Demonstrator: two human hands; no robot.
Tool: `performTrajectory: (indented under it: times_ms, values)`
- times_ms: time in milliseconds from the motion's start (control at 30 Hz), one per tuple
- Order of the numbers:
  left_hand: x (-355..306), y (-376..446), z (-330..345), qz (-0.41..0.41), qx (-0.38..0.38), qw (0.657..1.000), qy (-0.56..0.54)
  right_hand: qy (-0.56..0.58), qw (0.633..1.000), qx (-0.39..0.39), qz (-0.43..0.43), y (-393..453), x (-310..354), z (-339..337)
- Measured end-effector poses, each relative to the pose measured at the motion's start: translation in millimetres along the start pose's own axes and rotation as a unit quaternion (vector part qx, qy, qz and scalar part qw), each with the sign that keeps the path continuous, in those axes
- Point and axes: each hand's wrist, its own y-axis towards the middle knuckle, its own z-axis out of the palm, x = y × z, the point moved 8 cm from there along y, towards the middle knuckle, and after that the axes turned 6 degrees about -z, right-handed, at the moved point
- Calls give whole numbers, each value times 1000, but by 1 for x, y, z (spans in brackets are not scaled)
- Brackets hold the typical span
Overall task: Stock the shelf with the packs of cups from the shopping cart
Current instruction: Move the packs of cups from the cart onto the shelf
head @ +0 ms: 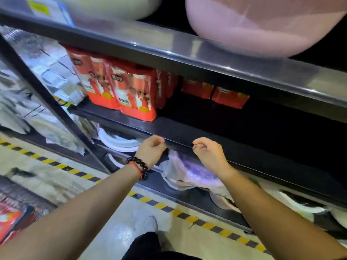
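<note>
Left hand (152, 149): loosely curled, empty, at the shelf (206, 136) edge.
Right hand (208, 151): the same.
Packs of cups (131, 94): upright on the shelf.

Mid shelf (187, 128): packs of cups (135, 94) stand at front-left, more packs (216, 92) lie further back to the right; rest of board bare. Stacked lids (63, 85) just left of packs. Upper shelf (169, 47): two basins (262, 25) on top. Lower shelf: plates (120, 141) below left, bagged plates (191, 171) below centre. Left hand (152, 151) & right hand (208, 152) side by side at mid shelf's front edge. Striped tape (187, 218) on floor along shelf base.
</note>
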Motion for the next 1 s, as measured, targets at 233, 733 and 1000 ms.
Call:
performTrajectory:
  times_ms: [233,733,1000]
  values:
    - [82,-108,-51,-93,-64,992,-59,15,990,121,-72,-45,33,89]
    - [251,-298,-249,-186,-338,909,-158,-27,869,420,-260,-193,225,363]
    - [357,-377,-341,-241,-401,860,-205,-50,814,502,-288,-281,279,488]
